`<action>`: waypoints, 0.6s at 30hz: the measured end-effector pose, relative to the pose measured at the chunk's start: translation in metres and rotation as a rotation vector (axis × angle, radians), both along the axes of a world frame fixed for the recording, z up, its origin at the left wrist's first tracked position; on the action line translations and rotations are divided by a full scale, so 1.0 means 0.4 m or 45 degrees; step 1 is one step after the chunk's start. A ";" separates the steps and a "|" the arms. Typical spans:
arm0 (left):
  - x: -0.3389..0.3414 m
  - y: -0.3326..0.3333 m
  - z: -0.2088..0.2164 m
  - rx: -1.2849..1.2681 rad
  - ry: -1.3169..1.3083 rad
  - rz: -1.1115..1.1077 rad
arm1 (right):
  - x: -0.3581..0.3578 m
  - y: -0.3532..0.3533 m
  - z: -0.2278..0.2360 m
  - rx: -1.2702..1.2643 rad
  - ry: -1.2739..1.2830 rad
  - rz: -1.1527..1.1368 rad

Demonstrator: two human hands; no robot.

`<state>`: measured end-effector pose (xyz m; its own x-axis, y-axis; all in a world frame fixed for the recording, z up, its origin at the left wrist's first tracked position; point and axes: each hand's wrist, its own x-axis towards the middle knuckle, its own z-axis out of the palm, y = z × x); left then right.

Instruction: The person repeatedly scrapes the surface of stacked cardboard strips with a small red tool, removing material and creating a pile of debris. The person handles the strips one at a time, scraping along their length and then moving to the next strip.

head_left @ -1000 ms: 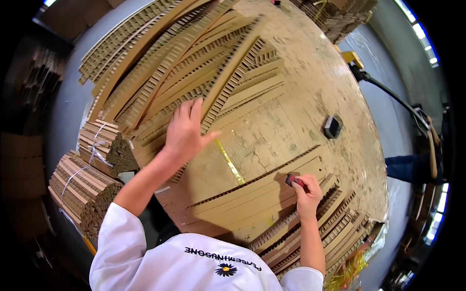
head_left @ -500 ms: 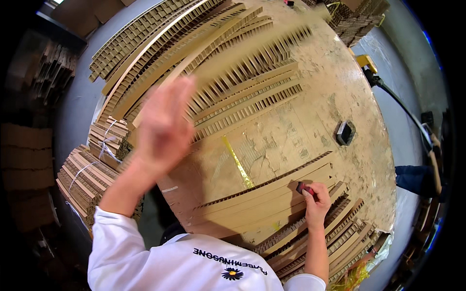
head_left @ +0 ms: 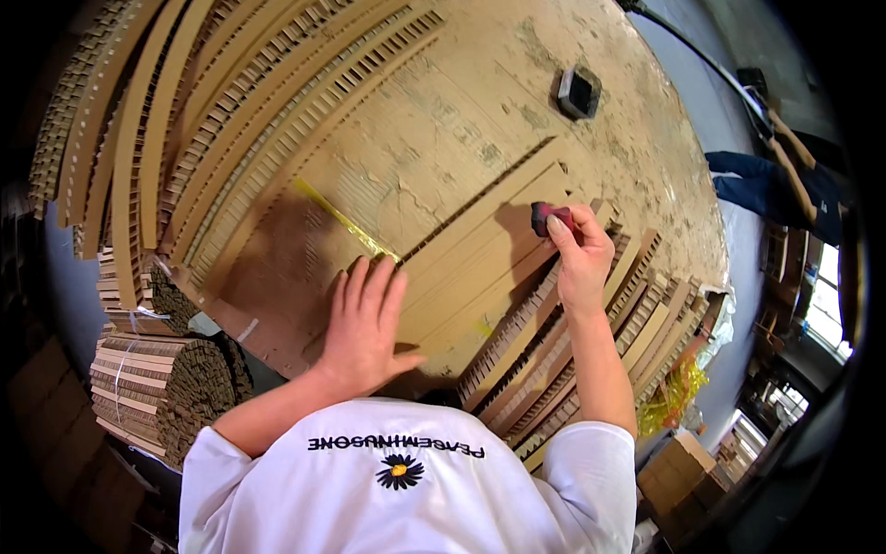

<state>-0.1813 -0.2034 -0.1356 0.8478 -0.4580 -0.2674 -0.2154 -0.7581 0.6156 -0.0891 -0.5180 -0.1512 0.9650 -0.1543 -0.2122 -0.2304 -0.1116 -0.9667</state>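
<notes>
Head view: my left hand (head_left: 365,323) lay spread flat, gripping nothing, pinning the cardboard sheet (head_left: 461,249) steady; my right hand (head_left: 581,258) pinched a small red-black tool (head_left: 546,218) at the sheet's slot.

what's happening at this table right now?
A person leans over a worn work table stacked with slotted cardboard strips. The left hand lies flat on a cardboard sheet, next to a yellow strap. The right hand pinches a small red-and-dark tool over the sheet's edge. Bundled strips sit at the left.
</notes>
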 end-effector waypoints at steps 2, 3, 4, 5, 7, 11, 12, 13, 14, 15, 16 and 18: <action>-0.023 -0.024 -0.045 0.063 -0.037 -0.053 | 0.016 0.006 -0.005 -0.027 -0.056 0.013; -0.027 -0.033 -0.060 0.147 -0.060 -0.063 | 0.022 0.018 -0.006 -0.026 -0.071 0.017; -0.036 -0.042 -0.073 0.230 -0.084 -0.072 | 0.024 0.028 -0.010 -0.025 -0.087 0.023; -0.053 -0.046 -0.083 0.230 -0.093 -0.041 | 0.019 0.035 -0.021 -0.017 -0.078 0.047; -0.053 -0.061 -0.091 0.212 -0.146 0.018 | 0.025 0.035 -0.023 -0.021 -0.093 0.088; -0.003 0.019 -0.075 0.285 -0.148 0.093 | 0.033 0.041 0.027 -0.064 -0.076 0.206; 0.022 0.070 -0.081 0.309 -0.243 0.102 | 0.042 0.040 0.036 -0.152 -0.166 0.268; 0.056 0.120 -0.075 0.310 -0.238 0.073 | 0.056 0.035 0.033 -0.226 -0.259 0.334; 0.072 0.150 -0.068 0.305 -0.228 0.026 | 0.074 0.034 0.027 -0.289 -0.356 0.408; 0.083 0.175 -0.061 0.296 -0.218 -0.024 | 0.085 0.035 0.025 -0.259 -0.340 0.438; 0.088 0.190 -0.062 0.279 -0.214 -0.075 | 0.103 0.044 0.028 -0.242 -0.334 0.494; 0.081 0.182 -0.068 0.240 -0.189 -0.028 | 0.134 0.083 0.039 -0.288 -0.358 0.651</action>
<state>-0.1487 -0.1306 -0.1630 0.8747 -0.4305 -0.2229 -0.3106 -0.8507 0.4241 -0.0354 -0.4849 -0.1355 0.9428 0.3304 0.0449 0.1664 -0.3495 -0.9221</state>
